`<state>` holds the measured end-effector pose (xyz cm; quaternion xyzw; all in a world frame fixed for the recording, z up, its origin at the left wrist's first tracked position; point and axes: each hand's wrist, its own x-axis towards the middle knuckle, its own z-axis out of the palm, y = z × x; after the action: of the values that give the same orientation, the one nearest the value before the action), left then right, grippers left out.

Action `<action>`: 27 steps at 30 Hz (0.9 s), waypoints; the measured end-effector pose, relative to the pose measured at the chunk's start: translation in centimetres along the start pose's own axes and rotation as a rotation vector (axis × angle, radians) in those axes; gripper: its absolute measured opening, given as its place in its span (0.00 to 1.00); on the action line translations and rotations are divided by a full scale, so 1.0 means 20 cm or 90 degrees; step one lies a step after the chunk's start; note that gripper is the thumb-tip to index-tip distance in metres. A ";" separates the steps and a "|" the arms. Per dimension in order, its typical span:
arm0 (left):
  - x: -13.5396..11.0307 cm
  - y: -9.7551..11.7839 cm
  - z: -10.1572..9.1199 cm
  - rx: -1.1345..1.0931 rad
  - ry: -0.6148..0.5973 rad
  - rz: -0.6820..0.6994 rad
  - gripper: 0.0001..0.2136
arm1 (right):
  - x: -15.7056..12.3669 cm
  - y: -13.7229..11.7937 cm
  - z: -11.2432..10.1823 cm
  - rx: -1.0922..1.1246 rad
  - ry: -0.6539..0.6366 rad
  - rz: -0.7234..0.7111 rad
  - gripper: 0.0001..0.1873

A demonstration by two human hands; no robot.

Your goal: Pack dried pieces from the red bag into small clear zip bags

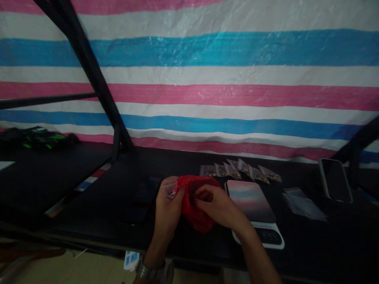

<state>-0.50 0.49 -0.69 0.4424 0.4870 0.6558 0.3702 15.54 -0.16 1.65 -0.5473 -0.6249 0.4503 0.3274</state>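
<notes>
A red plastic bag (199,223) hangs bunched and gaping between my two hands. My left hand (169,203) is closed around its left rim, and a small clear plastic bag (171,189) also sits between its thumb and fingers. My right hand (217,205) reaches into the mouth of the red bag from the right, its fingers curled together; whatever they pinch is hidden. Just right of the red bag lies a digital scale (251,201) with a shiny reflective plate, partly behind my right wrist.
Several small zip bags of brownish pieces (231,171) lie in a row behind the scale. Flat clear bags (304,204) rest to its right, near a leaning phone (336,180). A dark metal frame bar (100,94) slopes down at left. Green-black objects (41,138) sit far left.
</notes>
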 end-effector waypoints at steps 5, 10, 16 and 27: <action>0.01 -0.03 -0.05 0.073 -0.003 0.073 0.22 | 0.02 0.00 -0.01 0.085 0.017 0.040 0.06; 0.05 -0.01 -0.13 0.097 0.079 0.095 0.23 | 0.04 0.03 -0.03 0.132 0.070 0.013 0.07; 0.08 0.07 -0.27 0.022 0.113 0.118 0.30 | 0.06 0.01 -0.05 0.196 0.128 -0.064 0.11; -0.16 0.29 -0.21 -0.138 -0.114 -0.045 0.23 | 0.07 0.02 -0.04 0.159 0.145 -0.086 0.14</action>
<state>-3.75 -5.17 3.58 0.4391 0.3936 0.6492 0.4804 16.19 1.36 1.59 -0.5065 -0.5587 0.4363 0.4909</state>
